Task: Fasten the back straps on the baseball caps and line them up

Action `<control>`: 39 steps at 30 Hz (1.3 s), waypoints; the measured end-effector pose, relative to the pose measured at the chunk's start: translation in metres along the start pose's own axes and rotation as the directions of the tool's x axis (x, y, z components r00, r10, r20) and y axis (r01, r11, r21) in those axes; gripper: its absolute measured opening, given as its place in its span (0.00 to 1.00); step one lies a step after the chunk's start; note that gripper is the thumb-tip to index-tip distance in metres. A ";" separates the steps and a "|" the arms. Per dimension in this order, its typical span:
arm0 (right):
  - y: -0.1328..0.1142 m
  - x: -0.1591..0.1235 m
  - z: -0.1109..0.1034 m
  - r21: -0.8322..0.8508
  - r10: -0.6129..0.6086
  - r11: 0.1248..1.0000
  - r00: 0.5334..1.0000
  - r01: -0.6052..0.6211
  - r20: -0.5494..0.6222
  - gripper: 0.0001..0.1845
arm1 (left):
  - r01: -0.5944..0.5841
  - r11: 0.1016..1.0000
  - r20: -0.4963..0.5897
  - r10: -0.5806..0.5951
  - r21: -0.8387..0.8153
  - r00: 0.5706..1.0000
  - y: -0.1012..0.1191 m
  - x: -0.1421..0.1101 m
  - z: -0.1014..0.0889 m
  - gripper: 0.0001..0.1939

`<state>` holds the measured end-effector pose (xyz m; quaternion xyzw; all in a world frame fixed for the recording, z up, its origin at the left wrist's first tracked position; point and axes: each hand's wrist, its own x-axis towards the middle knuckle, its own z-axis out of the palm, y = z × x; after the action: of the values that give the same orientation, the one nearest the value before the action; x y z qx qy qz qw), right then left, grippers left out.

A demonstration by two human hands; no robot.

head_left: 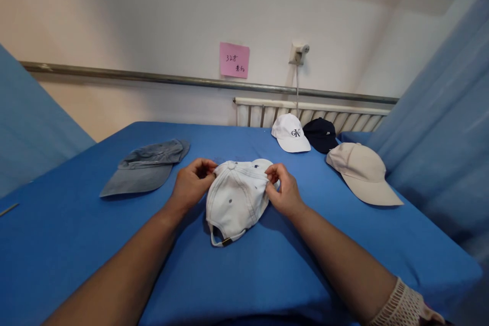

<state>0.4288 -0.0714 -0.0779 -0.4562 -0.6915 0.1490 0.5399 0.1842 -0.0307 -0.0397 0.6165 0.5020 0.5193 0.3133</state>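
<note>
A white baseball cap (235, 198) lies on the blue table (76, 224) in front of me, its back strap and buckle toward me. My left hand (191, 183) pinches the cap's left side near the top button, fingers curled. On the cap's right side, my right hand (284, 191) grips the fabric, fingers closed on it. Both forearms reach in from the bottom edge.
A grey-blue cap (147, 165) lies to the left. At the back right sit a white cap with a logo (290, 133), a dark navy cap (321, 135) and a beige cap (362, 170). Blue curtains flank both sides. A radiator (260, 112) and a pink note (234, 60) are on the wall.
</note>
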 end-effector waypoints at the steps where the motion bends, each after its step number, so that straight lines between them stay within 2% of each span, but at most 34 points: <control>1: -0.002 -0.001 -0.001 0.012 -0.020 1.000 1.000 0.020 0.002 0.16 | -0.015 1.000 -0.024 0.016 0.016 1.000 -0.002 0.001 -0.001 0.12; 4: -0.009 -0.003 -0.003 0.047 -0.114 0.993 0.993 0.113 0.020 0.16 | -0.054 0.997 -0.097 0.060 0.059 0.993 -0.005 0.004 -0.006 0.11; 7: -0.022 -0.008 -0.004 0.058 -0.245 0.969 0.967 0.242 0.071 0.15 | -0.062 0.997 -0.113 0.068 0.054 0.991 -0.005 0.007 -0.011 0.11; 9: -0.031 -0.014 -0.004 0.073 -0.335 0.942 0.934 0.329 0.121 0.16 | -0.056 0.998 -0.109 0.059 0.031 0.992 -0.003 0.008 -0.012 0.12; 12: -0.044 -0.023 -0.003 0.137 -0.471 0.881 0.862 0.452 0.187 0.16 | -0.047 0.999 -0.083 0.049 0.016 0.995 -0.001 0.008 -0.013 0.12; 14: -0.046 -0.026 -0.002 0.164 -0.517 0.855 0.839 0.493 0.172 0.16 | -0.046 0.999 -0.054 0.047 0.016 0.997 -0.002 0.009 -0.014 0.12; 16: -0.042 -0.023 0.000 0.139 -0.469 0.880 0.877 0.454 0.104 0.14 | -0.040 0.999 -0.032 0.041 0.017 0.999 -0.004 0.010 -0.015 0.12; 19: -0.027 -0.011 0.002 0.054 -0.271 0.961 0.963 0.270 0.013 0.12 | -0.021 1.000 -0.020 0.022 0.015 1.000 -0.006 0.011 -0.017 0.14; 21: -0.014 -0.003 0.004 0.013 -0.162 0.987 0.986 0.162 0.045 0.13 | -0.015 1.000 -0.017 0.015 0.014 1.000 -0.005 0.011 -0.017 0.15; 25: 0.000 0.004 0.009 -0.049 -0.040 0.997 0.976 0.051 0.213 0.14 | -0.010 1.000 -0.015 0.010 0.011 1.000 -0.002 0.010 -0.017 0.16; 29: 0.001 0.002 0.013 -0.096 0.035 0.995 0.974 -0.014 0.222 0.02 | -0.010 1.000 -0.018 0.010 0.007 1.000 -0.002 0.009 -0.016 0.15; 31: -0.001 0.002 0.012 -0.090 0.018 0.996 0.979 0.001 0.205 0.05 | -0.014 1.000 -0.024 0.014 -0.004 1.000 -0.002 0.009 -0.015 0.14; 33: -0.002 0.002 0.010 -0.084 0.012 0.996 0.978 0.005 0.208 0.03 | -0.021 1.000 -0.028 0.021 -0.005 0.999 -0.001 0.009 -0.015 0.13; 37: -0.004 0.001 0.011 -0.136 0.001 0.990 0.959 0.039 0.284 0.16 | -0.048 0.998 -0.008 0.049 0.028 0.999 0.005 0.005 -0.016 0.13; 39: -0.004 0.000 0.014 -0.157 0.004 0.987 0.956 0.044 0.292 0.13 | -0.076 0.996 0.009 0.075 0.041 0.997 0.008 0.003 -0.017 0.13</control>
<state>0.4146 -0.0691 -0.0804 -0.4645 -0.7778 0.1525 0.3950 0.1703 -0.0331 -0.0268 0.6433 0.4877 0.5181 0.2825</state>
